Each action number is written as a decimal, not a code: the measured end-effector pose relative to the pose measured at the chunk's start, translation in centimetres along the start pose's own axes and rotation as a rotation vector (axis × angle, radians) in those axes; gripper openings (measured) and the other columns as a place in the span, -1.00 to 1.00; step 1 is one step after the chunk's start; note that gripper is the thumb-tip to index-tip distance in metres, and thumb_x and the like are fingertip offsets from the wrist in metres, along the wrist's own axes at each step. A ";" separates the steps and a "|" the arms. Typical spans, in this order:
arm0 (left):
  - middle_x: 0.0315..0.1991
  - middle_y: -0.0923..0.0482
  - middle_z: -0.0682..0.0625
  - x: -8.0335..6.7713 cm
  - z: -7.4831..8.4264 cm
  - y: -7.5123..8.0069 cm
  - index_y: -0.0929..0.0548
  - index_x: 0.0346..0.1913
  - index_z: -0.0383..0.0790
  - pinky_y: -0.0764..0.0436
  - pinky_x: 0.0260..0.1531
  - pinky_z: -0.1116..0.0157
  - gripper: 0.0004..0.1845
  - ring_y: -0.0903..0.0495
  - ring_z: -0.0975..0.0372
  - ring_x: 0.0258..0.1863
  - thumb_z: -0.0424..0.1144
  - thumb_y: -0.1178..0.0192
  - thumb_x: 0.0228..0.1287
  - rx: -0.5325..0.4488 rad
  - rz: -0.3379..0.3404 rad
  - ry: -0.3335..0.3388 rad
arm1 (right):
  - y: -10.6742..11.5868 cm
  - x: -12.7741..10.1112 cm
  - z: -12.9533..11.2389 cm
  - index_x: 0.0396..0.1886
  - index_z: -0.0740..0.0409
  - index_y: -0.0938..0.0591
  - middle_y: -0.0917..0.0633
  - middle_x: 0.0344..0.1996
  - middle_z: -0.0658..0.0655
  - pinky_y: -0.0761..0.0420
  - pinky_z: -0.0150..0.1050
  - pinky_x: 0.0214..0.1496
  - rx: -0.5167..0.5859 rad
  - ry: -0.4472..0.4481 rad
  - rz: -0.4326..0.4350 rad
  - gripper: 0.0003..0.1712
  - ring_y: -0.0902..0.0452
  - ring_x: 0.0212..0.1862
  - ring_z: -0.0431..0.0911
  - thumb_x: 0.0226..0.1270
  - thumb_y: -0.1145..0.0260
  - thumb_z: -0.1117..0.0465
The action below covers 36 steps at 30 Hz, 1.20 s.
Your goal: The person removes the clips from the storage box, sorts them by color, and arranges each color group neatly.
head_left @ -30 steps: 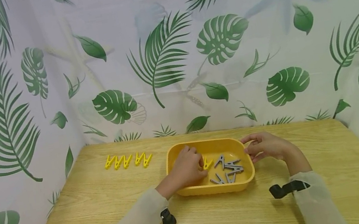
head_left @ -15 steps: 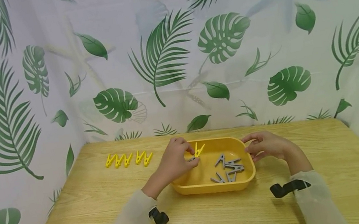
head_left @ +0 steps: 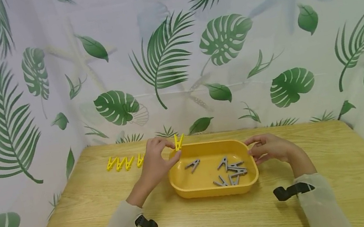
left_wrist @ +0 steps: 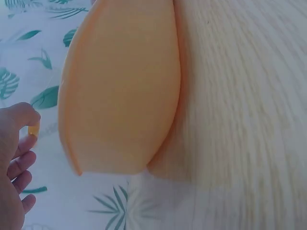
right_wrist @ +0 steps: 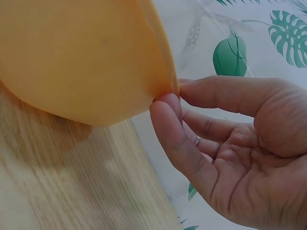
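My left hand is up at the left end of a yellow plastic basin, pinching a yellow clothespin between thumb and finger. That clothespin stands with its two legs pointing up, above the basin's back left rim. In the left wrist view, only a sliver of it shows by the fingertips. My right hand pinches the basin's right rim, its fingertips against the wall in the right wrist view. Inside the basin lie several grey clothespins, with a lone grey one toward the left.
On the wooden table, several yellow clothespins stand in a row at the back left; my left hand hides part of that row. A leaf-patterned cloth rises right behind the table.
My left hand has lifted the yellow clothespin out of the basin and moved left and back with it. A grey clothespin now shows where that hand was. My right hand stays at the rim.
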<state>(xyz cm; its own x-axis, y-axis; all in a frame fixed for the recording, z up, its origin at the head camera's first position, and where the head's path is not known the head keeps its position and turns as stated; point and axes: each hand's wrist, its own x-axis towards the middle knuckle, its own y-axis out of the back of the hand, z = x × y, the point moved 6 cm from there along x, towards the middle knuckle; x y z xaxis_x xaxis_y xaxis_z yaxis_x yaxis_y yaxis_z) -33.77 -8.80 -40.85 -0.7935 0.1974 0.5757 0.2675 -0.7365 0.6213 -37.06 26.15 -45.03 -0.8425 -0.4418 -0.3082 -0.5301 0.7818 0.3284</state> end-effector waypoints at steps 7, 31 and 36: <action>-0.11 -0.61 -0.13 -0.6 -3.2 2.5 -0.71 -0.24 -0.26 -0.47 0.20 -0.07 -0.79 -0.46 -0.06 0.10 -0.19 -0.47 0.22 -0.002 0.062 0.119 | -0.1 0.0 -0.4 0.42 0.45 -0.33 -0.75 -0.25 0.11 -0.75 -0.13 -0.06 -0.004 0.012 -0.005 -0.36 -0.69 -0.30 -0.10 0.48 -0.27 0.22; -0.25 -0.61 -0.11 -3.0 -7.6 1.1 -0.71 -0.36 -0.21 -0.46 -0.07 0.05 -0.75 -0.47 0.00 -0.15 -0.11 -0.51 0.15 0.360 -0.227 0.229 | -0.2 -0.2 -0.2 0.42 0.45 -0.32 -0.75 -0.24 0.13 -0.75 -0.12 -0.06 0.015 -0.003 0.004 -0.34 -0.69 -0.30 -0.10 0.47 -0.29 0.21; -0.29 -0.60 -0.07 -3.1 -7.6 0.8 -0.71 -0.39 -0.16 -0.42 -0.11 0.05 -0.77 -0.45 0.03 -0.20 -0.09 -0.50 0.16 0.373 -0.259 0.242 | -0.1 -0.3 -0.2 0.42 0.45 -0.32 -0.75 -0.23 0.14 -0.75 -0.10 -0.05 0.014 0.004 0.001 -0.33 -0.69 -0.29 -0.10 0.47 -0.29 0.20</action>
<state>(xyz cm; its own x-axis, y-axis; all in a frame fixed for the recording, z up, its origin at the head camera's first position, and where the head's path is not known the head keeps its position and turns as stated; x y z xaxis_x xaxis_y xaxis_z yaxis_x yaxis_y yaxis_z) -35.27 -14.92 -46.13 -0.9515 0.1548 0.2660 0.1875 -0.3938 0.8999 -36.78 26.05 -44.78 -0.8434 -0.4431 -0.3039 -0.5280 0.7883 0.3161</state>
